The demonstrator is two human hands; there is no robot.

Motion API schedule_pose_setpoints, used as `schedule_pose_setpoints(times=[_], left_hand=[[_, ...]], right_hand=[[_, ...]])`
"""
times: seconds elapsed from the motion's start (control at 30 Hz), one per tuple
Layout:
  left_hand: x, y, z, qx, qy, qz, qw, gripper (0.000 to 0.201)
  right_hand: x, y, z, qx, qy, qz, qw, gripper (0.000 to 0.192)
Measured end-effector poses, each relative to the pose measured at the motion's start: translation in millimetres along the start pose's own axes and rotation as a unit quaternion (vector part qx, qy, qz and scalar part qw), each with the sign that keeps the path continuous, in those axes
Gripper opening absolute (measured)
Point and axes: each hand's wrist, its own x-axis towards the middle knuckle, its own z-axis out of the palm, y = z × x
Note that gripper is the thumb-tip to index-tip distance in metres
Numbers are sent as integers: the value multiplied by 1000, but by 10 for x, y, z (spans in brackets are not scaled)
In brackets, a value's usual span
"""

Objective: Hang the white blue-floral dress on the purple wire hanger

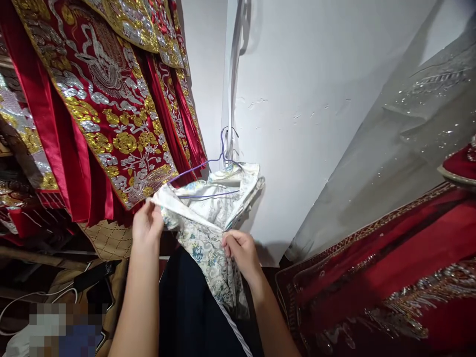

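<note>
Garment (203,245), one, on one hanger (222,145); left hand (148,224), right hand (242,252), both pinching it

Hands (148,224) and forearms (142,292) are bare, clothing (182,302) dark navy.

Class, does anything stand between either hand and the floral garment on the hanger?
Nothing visible does. The left hand pinches the floral garment by an upper edge; the right hand grips its front. The purple hanger blocks neither.
</note>
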Motion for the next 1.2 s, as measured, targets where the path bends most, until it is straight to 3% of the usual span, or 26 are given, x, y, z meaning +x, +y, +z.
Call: schedule_pose_setpoints(times=[0.07, 0.13, 0.23, 0.3, 0.37, 0.47, 0.57, 0.63, 0.73, 0.8, 0.87, 0.93, 1.0, 1.07, 1.13, 1.2], left_hand=[[-125, -318, -329, -41, 62, -108, 991, 17], [-368, -662, -551, -45, 101, -155, 982, 18], [-715, -976, -594, -41, 99, -172, 979, 11], [-875, -958, -446, -50, 16, -149, 987, 4], [-1021, -798, -234, -44, -116, -103, 987, 11], [-1306, -509, 44, 65, -293, -52, 952, 18], [-1601, -358, 194, 212, -404, -12, 890, 16], [-1679, -323, 244, 264, -423, 35, 866, 16], [-1545, -282, 287, 300, -427, 90, 848, 22], [-1360, -256, 281, 320, -454, 68, 829, 34], [-1179, -252, 222, 353, -503, 16, 789, 45], [-1029, -269, 105, 404, -550, -25, 730, 53], [-895, -277, -49, 470, -573, -28, 671, 51], [-753, -246, -203, 536, -558, 3, 634, 44], [-592, -166, -332, 584, -516, 51, 624, 38], [-427, -65, -427, 609, -467, 81, 637, 29]], right_hand=[[-194, 25, 92, 34, -2, 6, 999, 28], [-328, 61, 134, 50, -1, 24, 998, 31], [-405, 118, 73, 19, -22, 52, 998, 39], [-398, 121, -9, 1, -3, 44, 999, 43], [-378, 101, -72, -10, 64, 8, 998, 39], [-382, 98, -79, -26, 134, -35, 990, 35], [-430, 129, -17, 40, 103, 14, 994, 53], [-445, 108, 14, 123, 45, 64, 989, 66], [-380, -64, -22, 155, -89, 78, 981, 70], [-272, -259, -107, 76, -180, 69, 978, 55], [-114, -478, -226, -18, -213, 72, 974, 40], [92, -684, -350, -86, -183, 58, 978, 20], [346, -834, -446, -136, -108, -14, 985, 6], [631, -879, -488, -171, -26, -98, 980, 12], [913, -795, -481, -185, 33, -155, 970, 31], [1144, -611, -462, -199, 38, -173, 964, 44]])
